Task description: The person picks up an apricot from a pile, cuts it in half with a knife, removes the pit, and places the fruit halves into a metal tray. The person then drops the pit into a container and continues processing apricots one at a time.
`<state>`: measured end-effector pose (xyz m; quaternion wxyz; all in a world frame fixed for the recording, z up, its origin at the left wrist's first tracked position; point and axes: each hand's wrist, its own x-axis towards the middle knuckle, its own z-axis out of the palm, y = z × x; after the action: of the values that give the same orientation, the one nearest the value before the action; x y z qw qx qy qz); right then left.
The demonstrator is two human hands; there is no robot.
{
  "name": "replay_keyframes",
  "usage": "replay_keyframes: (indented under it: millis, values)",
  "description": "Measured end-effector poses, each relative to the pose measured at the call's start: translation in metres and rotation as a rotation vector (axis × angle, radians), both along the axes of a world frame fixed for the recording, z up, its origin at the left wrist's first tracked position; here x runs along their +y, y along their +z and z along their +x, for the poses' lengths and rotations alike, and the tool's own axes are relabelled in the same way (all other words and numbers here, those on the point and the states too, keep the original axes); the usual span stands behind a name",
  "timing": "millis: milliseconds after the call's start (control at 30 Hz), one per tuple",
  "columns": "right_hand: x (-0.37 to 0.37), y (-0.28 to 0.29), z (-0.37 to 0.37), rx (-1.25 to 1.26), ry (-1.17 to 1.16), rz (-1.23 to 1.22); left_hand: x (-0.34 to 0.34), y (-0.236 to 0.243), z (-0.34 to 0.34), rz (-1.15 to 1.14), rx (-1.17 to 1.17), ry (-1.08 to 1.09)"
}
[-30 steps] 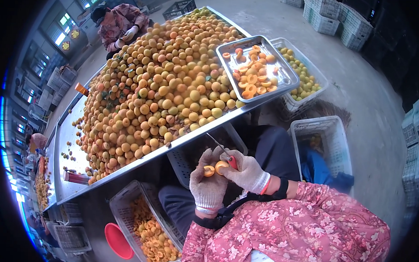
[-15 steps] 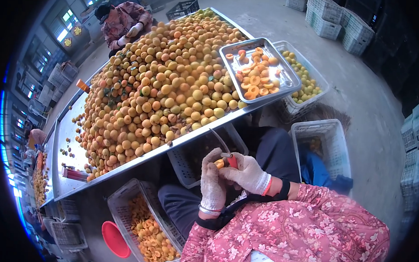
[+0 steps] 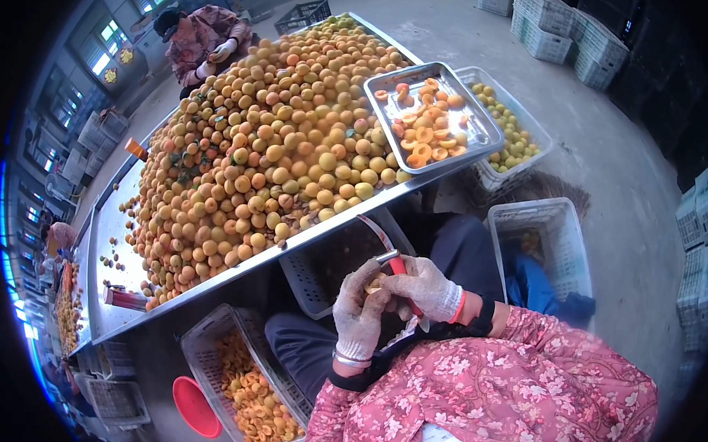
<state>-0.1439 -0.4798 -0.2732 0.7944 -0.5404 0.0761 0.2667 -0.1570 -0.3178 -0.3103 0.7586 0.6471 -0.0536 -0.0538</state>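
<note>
My gloved left hand is closed round a small apricot piece, mostly hidden by the fingers. My gloved right hand grips a red-handled tool with a metal part and presses against the same fruit, its fingers meeting the left ones. Both hands are over my lap, below the near edge of a metal table heaped with whole apricots. A steel tray with apricot halves rests on the table's right end.
A crate of halves and a red basin sit at lower left. A crate with blue plastic is at my right, yellow-green fruit behind the tray. A co-worker works across the table; stacked crates stand behind.
The two cut halves seen between my fingertips a second earlier are now mostly hidden. My hands have closed together, and the tool has shifted and turned in my right hand.
</note>
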Motion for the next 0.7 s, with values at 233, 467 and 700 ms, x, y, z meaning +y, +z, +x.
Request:
replay_keyframes:
  millis: [233, 467, 700]
  values:
    - [0.001, -0.006, -0.003, -0.015, -0.033, 0.076, -0.008, 0.009, -0.003, 0.040, 0.019, 0.011]
    - [0.001, -0.020, -0.004, -0.054, -0.101, -0.070, -0.013, 0.009, -0.005, 0.003, 0.036, -0.061]
    - [0.010, -0.010, -0.002, -0.137, -0.275, -0.191, -0.014, 0.006, -0.005, 0.132, 0.005, 0.002]
